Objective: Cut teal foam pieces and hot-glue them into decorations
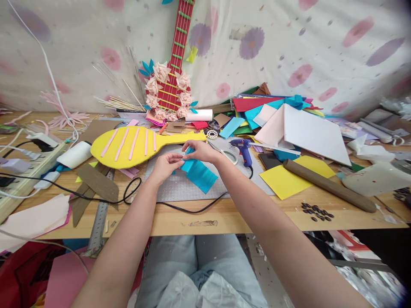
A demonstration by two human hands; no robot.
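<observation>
Both of my hands meet over the grey cutting mat (257, 182), pinching a strip of blue crepe paper (201, 176) between the fingertips. My left hand (167, 166) grips the paper's left end, where only a small bit of blue shows. My right hand (202, 150) holds its upper edge from above, and the wider part hangs down toward the mat. Just behind the hands lies a yellow guitar-shaped cutout (128, 145) with pink strips across its body. To the right are scissors (226, 155), partly hidden by my right hand, and a blue glue gun (244, 149).
A red decorated paper guitar (170, 90) leans on the wall cloth. Coloured sheets and a white board (316, 132) pile up at the right, near a brown roll (330, 186) and black beads (316, 211). A black cable (192, 211) crosses the front; a power strip (32, 184) stands left.
</observation>
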